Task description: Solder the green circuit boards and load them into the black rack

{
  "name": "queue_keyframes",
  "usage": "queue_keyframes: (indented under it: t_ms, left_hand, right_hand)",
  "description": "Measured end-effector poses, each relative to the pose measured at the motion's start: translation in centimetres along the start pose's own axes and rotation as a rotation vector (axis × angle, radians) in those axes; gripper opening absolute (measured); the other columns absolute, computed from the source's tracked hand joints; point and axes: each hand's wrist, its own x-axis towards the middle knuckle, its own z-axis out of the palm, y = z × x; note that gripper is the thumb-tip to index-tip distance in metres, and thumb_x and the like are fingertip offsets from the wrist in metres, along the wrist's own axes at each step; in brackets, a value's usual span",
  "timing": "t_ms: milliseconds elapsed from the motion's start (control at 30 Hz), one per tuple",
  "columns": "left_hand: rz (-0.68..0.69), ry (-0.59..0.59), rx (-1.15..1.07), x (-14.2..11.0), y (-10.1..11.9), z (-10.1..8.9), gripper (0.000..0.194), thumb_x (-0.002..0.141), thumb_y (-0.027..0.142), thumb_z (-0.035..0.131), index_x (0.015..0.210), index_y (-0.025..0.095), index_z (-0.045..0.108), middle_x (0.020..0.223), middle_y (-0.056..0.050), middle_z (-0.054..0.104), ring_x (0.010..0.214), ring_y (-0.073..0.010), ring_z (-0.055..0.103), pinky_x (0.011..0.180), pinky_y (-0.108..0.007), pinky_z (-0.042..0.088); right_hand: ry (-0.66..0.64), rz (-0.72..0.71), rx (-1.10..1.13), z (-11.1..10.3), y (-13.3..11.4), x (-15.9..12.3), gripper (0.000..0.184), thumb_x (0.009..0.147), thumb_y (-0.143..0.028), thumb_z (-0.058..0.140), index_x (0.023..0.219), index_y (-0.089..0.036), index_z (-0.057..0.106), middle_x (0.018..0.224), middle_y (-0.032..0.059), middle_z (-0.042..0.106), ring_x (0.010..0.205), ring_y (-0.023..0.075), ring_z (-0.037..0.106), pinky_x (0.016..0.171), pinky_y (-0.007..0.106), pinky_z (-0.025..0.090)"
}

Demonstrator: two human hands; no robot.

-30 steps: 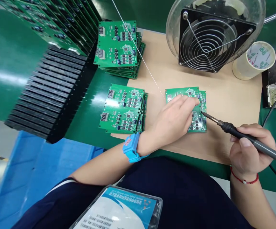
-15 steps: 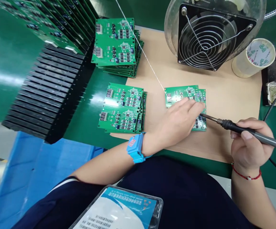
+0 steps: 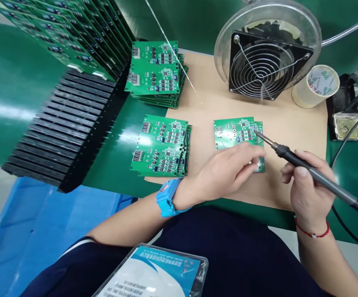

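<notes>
A green circuit board (image 3: 233,132) lies on the tan mat (image 3: 290,136) in front of me. My left hand (image 3: 225,171), with a blue wrist strap (image 3: 166,197), rests over the board's near half, fingers curled together at its near right corner. A thin solder wire (image 3: 173,51) runs from the top of the view down toward the board; I cannot see whether the fingers hold it. My right hand (image 3: 305,185) grips a soldering iron (image 3: 309,171) like a pen. Its tip touches the board's far right edge.
A stack of green boards (image 3: 162,144) lies left of the worked board, another stack (image 3: 156,70) behind it. A black rack (image 3: 64,119) with upright boards stands at left. A fan (image 3: 265,62), a tape roll (image 3: 316,84) and a sponge holder (image 3: 346,123) stand behind.
My left hand has slid toward me, off the board's far half to its near edge. The iron tip has moved up to the board's far right edge. The view has shifted slightly.
</notes>
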Motion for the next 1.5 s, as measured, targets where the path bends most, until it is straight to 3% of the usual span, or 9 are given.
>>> queue_keyframes:
  t_ms: [200,367,467,600,733,867,1067,1300,1500]
  left_hand:
    - [0.107,-0.055,-0.013,0.8,1.2,-0.3,0.012,0.104,0.013,0.047,0.106,0.017,0.059,0.092,-0.003,0.073,0.087,-0.0129,0.069,0.074,-0.022,0.055]
    - [0.236,0.073,0.335,1.2,-0.3,-2.2,0.018,0.105,0.016,0.048,0.095,0.019,0.063,0.083,0.000,0.071,0.075,-0.0136,0.062,0.069,-0.027,0.048]
    - [0.122,0.160,0.453,1.1,-1.4,-3.3,0.016,0.102,0.016,0.052,0.090,0.020,0.063,0.081,0.000,0.069,0.073,-0.0147,0.060,0.066,-0.029,0.044]
    - [-0.060,0.070,0.367,0.5,-2.0,-3.2,0.018,0.099,0.012,0.048,0.089,0.019,0.060,0.079,0.000,0.067,0.069,-0.0131,0.060,0.063,-0.027,0.046]
    - [-0.123,0.064,0.288,0.0,-2.6,-2.3,0.017,0.094,0.008,0.047,0.096,0.018,0.061,0.077,0.001,0.066,0.067,-0.0122,0.059,0.063,-0.025,0.047]
    - [-0.155,0.162,0.358,-0.2,-3.3,-2.3,0.020,0.093,0.007,0.047,0.091,0.019,0.062,0.077,-0.001,0.063,0.068,-0.0143,0.057,0.062,-0.028,0.046]
    - [-0.178,0.268,0.427,-0.4,-3.6,-2.7,0.020,0.090,0.005,0.048,0.092,0.019,0.062,0.080,-0.003,0.060,0.071,-0.0166,0.055,0.063,-0.032,0.045]
    - [-0.239,0.231,0.433,-0.3,-3.1,-2.8,0.020,0.092,0.006,0.047,0.092,0.022,0.061,0.082,-0.003,0.062,0.071,-0.0172,0.055,0.064,-0.035,0.047]
    - [-0.196,0.208,0.425,-0.3,-3.2,-2.4,0.020,0.093,0.007,0.047,0.092,0.020,0.062,0.081,-0.003,0.060,0.073,-0.0172,0.054,0.065,-0.033,0.045]
  right_hand:
    - [-0.152,0.001,-0.100,1.9,-1.7,-1.1,0.028,0.094,-0.032,0.071,0.122,-0.029,0.070,0.107,0.0023,0.074,0.077,0.0132,0.071,0.074,0.032,0.066]
    - [0.024,-0.010,-0.104,2.5,-1.1,-0.7,0.024,0.092,-0.032,0.072,0.115,-0.028,0.071,0.100,0.0015,0.073,0.076,0.0133,0.069,0.077,0.034,0.063]
    - [0.159,-0.035,-0.101,2.1,-0.7,0.1,0.027,0.090,-0.032,0.075,0.116,-0.026,0.071,0.090,-0.0003,0.070,0.070,0.0118,0.066,0.065,0.028,0.057]
    - [0.250,-0.096,-0.098,1.7,-0.6,0.6,0.028,0.090,-0.031,0.075,0.117,-0.025,0.071,0.082,-0.0021,0.069,0.062,0.0107,0.064,0.057,0.026,0.053]
    - [0.205,-0.197,-0.199,1.7,0.1,0.3,0.024,0.090,-0.034,0.074,0.111,-0.023,0.074,0.089,0.0011,0.073,0.066,0.0133,0.067,0.062,0.030,0.055]
    - [0.201,-0.215,-0.206,1.8,0.9,0.0,0.025,0.090,-0.032,0.074,0.112,-0.021,0.074,0.089,0.0014,0.073,0.067,0.0142,0.070,0.065,0.032,0.056]
    - [0.136,-0.253,-0.194,1.9,1.2,0.1,0.016,0.089,-0.028,0.073,0.103,-0.020,0.073,0.082,-0.0002,0.069,0.065,0.0140,0.067,0.058,0.029,0.052]
    - [0.114,-0.214,-0.240,2.1,1.2,0.1,0.016,0.089,-0.027,0.073,0.103,-0.020,0.073,0.084,0.0010,0.070,0.065,0.0139,0.068,0.058,0.028,0.053]
    - [0.107,-0.205,-0.228,2.2,1.1,0.0,0.017,0.089,-0.027,0.073,0.105,-0.021,0.072,0.086,0.0008,0.070,0.067,0.0139,0.068,0.060,0.030,0.055]
